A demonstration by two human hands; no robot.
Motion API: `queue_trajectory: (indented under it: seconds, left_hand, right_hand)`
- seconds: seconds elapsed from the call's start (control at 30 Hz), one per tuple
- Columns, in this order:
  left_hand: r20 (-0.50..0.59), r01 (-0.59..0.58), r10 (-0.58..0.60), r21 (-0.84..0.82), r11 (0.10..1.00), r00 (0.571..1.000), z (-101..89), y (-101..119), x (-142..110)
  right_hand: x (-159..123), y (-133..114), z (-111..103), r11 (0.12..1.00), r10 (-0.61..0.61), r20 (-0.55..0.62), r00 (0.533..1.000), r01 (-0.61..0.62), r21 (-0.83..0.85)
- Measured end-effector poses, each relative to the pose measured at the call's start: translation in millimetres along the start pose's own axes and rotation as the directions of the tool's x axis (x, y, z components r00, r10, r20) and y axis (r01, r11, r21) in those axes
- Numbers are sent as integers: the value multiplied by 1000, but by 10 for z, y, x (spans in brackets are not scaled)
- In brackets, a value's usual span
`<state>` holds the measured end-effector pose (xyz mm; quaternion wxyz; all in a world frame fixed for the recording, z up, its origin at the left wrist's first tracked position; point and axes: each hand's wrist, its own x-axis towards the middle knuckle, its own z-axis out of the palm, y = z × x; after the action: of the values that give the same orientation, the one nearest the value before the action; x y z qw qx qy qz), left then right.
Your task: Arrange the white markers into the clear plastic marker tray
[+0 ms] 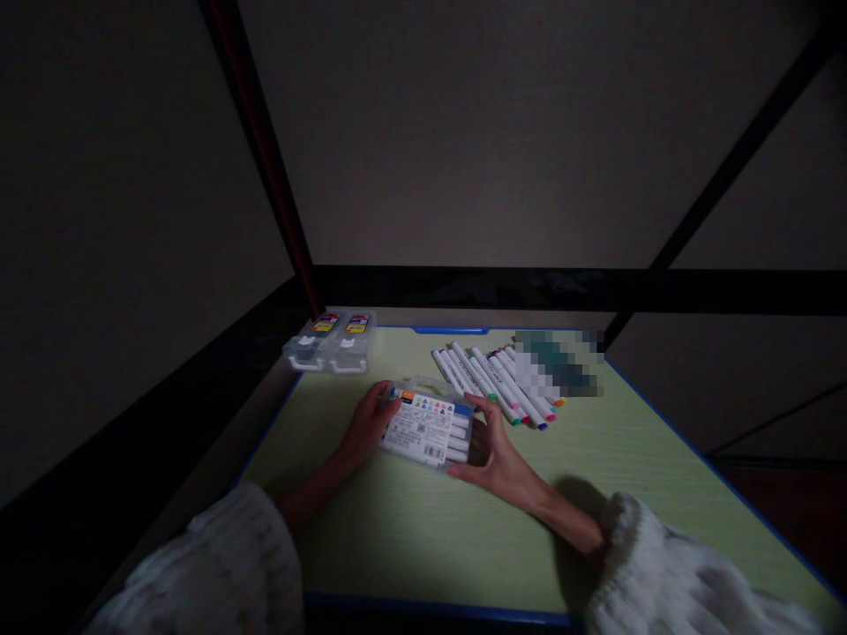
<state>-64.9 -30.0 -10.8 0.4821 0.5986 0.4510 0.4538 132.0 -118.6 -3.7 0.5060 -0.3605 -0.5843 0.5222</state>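
A clear plastic marker case [423,432] with a printed white label is held between my two hands above the middle of the table. White markers show through its right side, and its handle points away from me. My left hand [371,423] grips the case's left edge, thumb on the label side. At the opposite edge, my right hand [493,454] holds it with thumb and fingers spread along the side. Just beyond the case lies a spread of loose white markers [503,379] with caps of several colours.
Two clear plastic cases [354,353] with white handles lie side by side at the table's far left corner. A blurred-out patch [559,363] covers something at the far right, by the markers. The pale green table [410,547] has a blue edge; walls stand behind and left.
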Motion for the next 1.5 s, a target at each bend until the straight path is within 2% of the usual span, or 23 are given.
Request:
queue_trajectory:
  seconds: [0.1, 0.2, 0.4, 0.53, 0.63, 0.73, 0.83, 0.9, 0.93, 1.1, 1.27, 1.5]
  left_hand:
    - [-70, -77, 89, 154, 985, 994, -44, -117, 59]
    - [-68, -118, 141, 272, 955, 988, -69, -178, 83]
    - [-11, -150, 171, 428, 891, 985, -64, -185, 65]
    - [70, -243, 243, 521, 818, 968, -75, -159, 44]
    - [170, -368, 339, 615, 697, 925, -91, -73, 11]
    - [339, -518, 412, 706, 483, 846, -73, 61, -67]
    - [512, -622, 383, 738, 261, 769, 10, 184, -200]
    - [576, -657, 360, 735, 165, 734, 91, 237, -303]
    - [586, -660, 351, 737, 145, 731, 131, 255, -352]
    - [556, -617, 303, 769, 166, 774, 234, 292, -496]
    - [515, -573, 276, 794, 203, 812, 213, 310, -516]
    - [469, -531, 296, 828, 180, 832, 142, 276, -563]
  right_hand:
    - [-9, 69, -8, 979, -56, 57, 997, 66, -193]
    - [-2, 100, -28, 944, -90, 70, 994, 107, -313]
    - [-1, 43, -49, 887, -89, 69, 994, 111, -448]
    - [-6, 48, -52, 871, -75, 59, 995, 94, -482]
    - [-7, 50, -51, 861, -70, 64, 996, 93, -500]
    - [-5, 34, -47, 853, -67, 74, 995, 96, -513]
    - [-1, 20, -42, 843, -72, 82, 994, 105, -527]
    - [-2, 17, -40, 830, -71, 82, 994, 105, -547]
    - [-3, 17, -40, 823, -71, 82, 994, 104, -559]
    - [-18, 13, -36, 782, -82, 101, 992, 126, -610]
    - [-46, 7, -40, 715, -92, 149, 985, 169, -678]
    - [-72, -8, -55, 641, -132, 217, 967, 250, -726]
